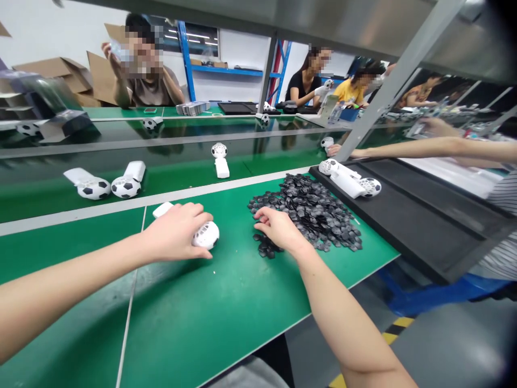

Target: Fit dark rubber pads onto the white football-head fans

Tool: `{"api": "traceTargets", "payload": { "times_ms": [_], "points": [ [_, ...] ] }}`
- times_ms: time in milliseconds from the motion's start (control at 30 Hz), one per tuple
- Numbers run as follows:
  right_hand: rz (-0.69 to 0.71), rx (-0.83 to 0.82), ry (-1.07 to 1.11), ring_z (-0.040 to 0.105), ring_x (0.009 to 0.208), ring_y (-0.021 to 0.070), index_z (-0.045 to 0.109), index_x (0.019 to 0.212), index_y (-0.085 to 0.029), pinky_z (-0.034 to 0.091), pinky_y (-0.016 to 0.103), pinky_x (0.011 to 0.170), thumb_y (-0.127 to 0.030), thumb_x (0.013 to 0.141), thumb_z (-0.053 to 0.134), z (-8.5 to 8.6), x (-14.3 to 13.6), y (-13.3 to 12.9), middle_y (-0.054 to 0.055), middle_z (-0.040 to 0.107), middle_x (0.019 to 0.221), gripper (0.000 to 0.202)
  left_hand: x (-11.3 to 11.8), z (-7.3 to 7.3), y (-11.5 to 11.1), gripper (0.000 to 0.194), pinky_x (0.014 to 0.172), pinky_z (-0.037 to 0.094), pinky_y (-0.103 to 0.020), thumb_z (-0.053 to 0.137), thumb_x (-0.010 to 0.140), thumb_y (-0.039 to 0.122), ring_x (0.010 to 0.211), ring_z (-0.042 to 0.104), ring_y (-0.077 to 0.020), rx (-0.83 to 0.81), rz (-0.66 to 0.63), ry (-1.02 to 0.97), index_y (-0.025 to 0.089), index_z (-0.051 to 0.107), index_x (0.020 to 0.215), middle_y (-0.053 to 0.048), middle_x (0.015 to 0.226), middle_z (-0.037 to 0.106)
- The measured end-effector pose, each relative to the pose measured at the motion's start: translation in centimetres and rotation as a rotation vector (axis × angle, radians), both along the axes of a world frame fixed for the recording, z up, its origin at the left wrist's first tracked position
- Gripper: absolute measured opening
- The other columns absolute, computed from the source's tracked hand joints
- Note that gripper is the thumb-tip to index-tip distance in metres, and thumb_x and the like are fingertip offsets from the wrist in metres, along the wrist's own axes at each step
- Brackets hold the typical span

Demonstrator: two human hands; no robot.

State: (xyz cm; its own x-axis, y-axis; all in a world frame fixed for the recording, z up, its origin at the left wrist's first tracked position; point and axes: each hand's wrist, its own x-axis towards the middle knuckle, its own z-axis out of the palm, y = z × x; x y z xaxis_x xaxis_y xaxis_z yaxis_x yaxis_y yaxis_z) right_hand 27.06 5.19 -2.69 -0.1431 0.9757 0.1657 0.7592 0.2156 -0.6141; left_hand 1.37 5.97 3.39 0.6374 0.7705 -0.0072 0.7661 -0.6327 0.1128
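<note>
My left hand [177, 229] is wrapped round a white football-shaped device [208, 236] above the green table; its white handle sticks out behind the fingers. At the left edge of a heap of small black pieces [311, 207] is my right hand [277, 226], its fingers curled with thumb and fingertips close together. Whether a piece lies between those fingertips is too small to tell. A few black pieces lie under and beside the right hand.
Black-and-white ball devices [126, 186] lie on the green belt [177, 167] beyond a pale rail. A black tray [404, 215] at right bears two more devices. A slanting metal post [388, 86] stands there. Another person's arm [424, 148] reaches in from the right; people sit opposite.
</note>
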Motion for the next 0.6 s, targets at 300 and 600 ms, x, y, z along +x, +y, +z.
{"api": "traceTargets", "payload": {
  "times_ms": [300,600],
  "points": [
    [0.138,0.02,0.284,0.056,0.061,0.0105,0.058,0.078,-0.019,0.046,0.023,0.06,-0.022,0.077,0.053,0.2,-1.5,-0.4,-0.001,0.062,0.071,0.006,-2.3,-2.7,2.7,0.056,0.078,0.04,-0.034,0.058,0.066,0.06,0.092,0.055,-0.0282,-0.17,-0.096,-0.079,0.022,0.054,0.108,-0.008,0.1,0.06],
    [0.214,0.094,0.459,0.059,0.065,0.0103,0.057,0.084,-0.018,0.047,0.024,0.065,-0.023,0.077,0.055,1.0,-2.7,-1.2,0.0,0.062,0.075,0.008,2.3,-4.4,-1.2,0.075,0.076,0.042,-0.039,0.033,0.082,0.059,0.098,0.053,-0.0341,-0.024,0.251,0.084,0.003,0.028,0.132,-0.023,0.113,0.054]
  ]
}}
